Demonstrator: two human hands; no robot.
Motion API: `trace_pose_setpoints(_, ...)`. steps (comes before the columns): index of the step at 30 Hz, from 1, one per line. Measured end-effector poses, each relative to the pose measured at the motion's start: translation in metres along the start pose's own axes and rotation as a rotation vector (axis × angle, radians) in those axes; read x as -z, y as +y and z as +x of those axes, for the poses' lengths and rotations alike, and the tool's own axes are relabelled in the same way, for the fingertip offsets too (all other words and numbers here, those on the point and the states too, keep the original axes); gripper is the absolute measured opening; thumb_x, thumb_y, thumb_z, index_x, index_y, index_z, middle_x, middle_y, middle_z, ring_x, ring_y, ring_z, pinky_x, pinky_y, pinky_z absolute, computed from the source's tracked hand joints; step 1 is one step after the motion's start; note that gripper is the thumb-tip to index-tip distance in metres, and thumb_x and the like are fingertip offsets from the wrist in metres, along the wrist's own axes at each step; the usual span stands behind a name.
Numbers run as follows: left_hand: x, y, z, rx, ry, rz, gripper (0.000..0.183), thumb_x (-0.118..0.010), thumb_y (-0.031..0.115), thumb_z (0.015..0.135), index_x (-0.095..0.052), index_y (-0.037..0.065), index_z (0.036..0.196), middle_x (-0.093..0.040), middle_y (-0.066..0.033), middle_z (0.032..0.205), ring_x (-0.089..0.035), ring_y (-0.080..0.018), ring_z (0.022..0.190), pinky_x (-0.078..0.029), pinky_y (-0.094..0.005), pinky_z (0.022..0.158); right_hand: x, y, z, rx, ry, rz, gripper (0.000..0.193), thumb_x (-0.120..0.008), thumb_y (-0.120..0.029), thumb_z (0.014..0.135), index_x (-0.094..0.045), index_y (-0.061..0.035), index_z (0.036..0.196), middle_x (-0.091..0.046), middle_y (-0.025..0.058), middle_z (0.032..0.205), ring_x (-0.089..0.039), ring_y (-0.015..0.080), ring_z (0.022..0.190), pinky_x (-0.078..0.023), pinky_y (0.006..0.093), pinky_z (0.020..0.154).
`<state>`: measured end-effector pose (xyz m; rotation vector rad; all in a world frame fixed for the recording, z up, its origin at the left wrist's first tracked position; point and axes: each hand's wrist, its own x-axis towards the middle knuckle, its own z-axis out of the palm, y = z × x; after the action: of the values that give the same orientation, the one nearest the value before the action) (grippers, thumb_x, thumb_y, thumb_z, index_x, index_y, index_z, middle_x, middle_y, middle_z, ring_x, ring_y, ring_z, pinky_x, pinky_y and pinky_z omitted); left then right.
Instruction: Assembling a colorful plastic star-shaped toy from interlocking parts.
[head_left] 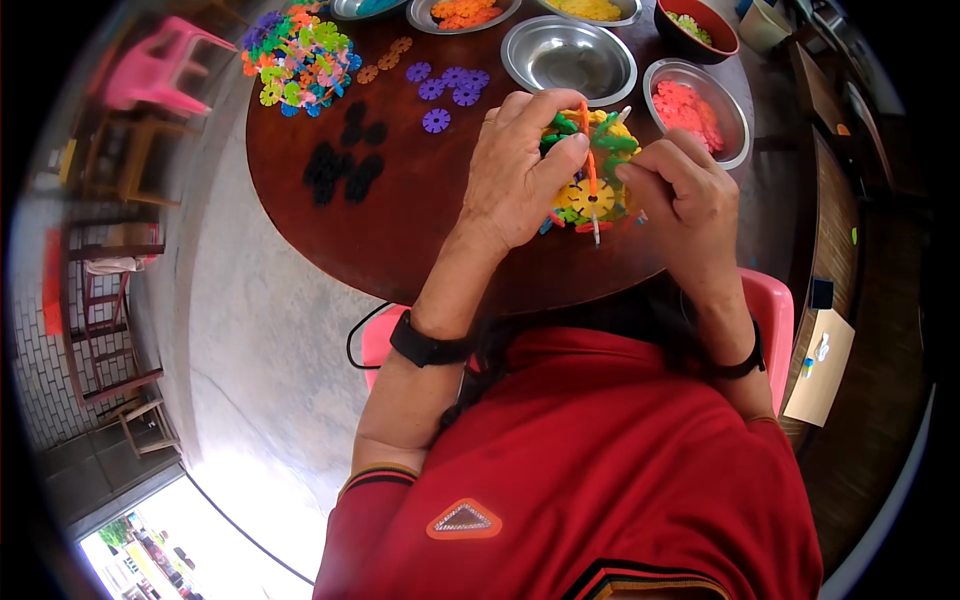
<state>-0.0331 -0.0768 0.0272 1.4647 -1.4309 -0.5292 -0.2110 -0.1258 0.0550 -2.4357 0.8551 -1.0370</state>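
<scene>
Near the table's front edge, between my two hands, is a rounded cluster of interlocking notched plastic discs (593,199) in yellow, green, orange and other colours. My left hand (522,165) grips it from the left and top, with finger and thumb closed by an upright orange disc. At its right side, my right hand (690,195) is curled, the thumb and forefinger pressed together close to the green discs. What those right fingertips pinch is hidden. The cluster's underside cannot be seen.
Loose purple discs (436,121) and black discs (322,172) lie on the dark round table (420,235). A larger multicoloured disc ball (305,62) stands far left. Around the far edge are an unfilled metal bowl (570,62), a bowl of pink discs (741,140) and several others.
</scene>
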Motion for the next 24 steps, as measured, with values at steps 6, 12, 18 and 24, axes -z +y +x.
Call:
trace_pose_setpoints(6,-0.0009,-0.0029,0.0014,0.002,0.0,0.017,0.04,-0.054,0.035,0.084,-0.06,0.013,0.115,-0.058,-0.0136,0.106,-0.05,-0.0327,0.1,-0.04,-0.0407,0.092,-0.0033,-0.0039,0.0,0.024,0.032,-0.041,0.01,-0.07,-0.01,0.08,-0.063,-0.0042,0.084,-0.052,0.0084,0.073,-0.057,0.0253,0.063,-0.046,0.0357,0.057)
trace_pose_setpoints(12,-0.005,-0.0041,0.0,-0.025,0.04,0.034,0.04,-0.054,0.037,0.083,-0.06,0.014,0.116,-0.057,-0.0133,0.106,-0.05,-0.0341,0.101,-0.041,-0.0425,0.092,-0.003,-0.0052,0.0005,0.01,0.027,-0.053,0.01,-0.071,-0.009,0.079,-0.062,-0.0038,0.082,-0.053,0.0086,0.072,-0.056,0.0254,0.061,-0.046,0.0359,0.057)
trace_pose_setpoints(18,-0.0056,-0.0033,0.0001,-0.009,0.039,0.049,0.04,-0.055,0.039,0.083,-0.06,0.015,0.115,-0.057,-0.0141,0.105,-0.05,-0.0348,0.101,-0.041,-0.0434,0.092,-0.0003,-0.0021,0.0017,-0.037,0.006,0.021,0.011,-0.071,-0.007,0.078,-0.061,-0.0024,0.079,-0.052,0.0089,0.069,-0.053,0.0246,0.059,-0.042,0.0352,0.055)
trace_pose_setpoints(24,-0.0072,-0.0045,-0.0004,-0.077,0.084,0.133,0.038,-0.053,0.033,0.087,-0.061,0.01,0.116,-0.059,-0.0105,0.1,-0.053,-0.0281,0.098,-0.04,-0.0383,0.091,-0.0009,-0.0036,0.0011,-0.035,0.02,0.022,0.011,-0.07,-0.007,0.079,-0.06,-0.0016,0.078,-0.051,0.0092,0.068,-0.053,0.0241,0.059,-0.041,0.0346,0.055)
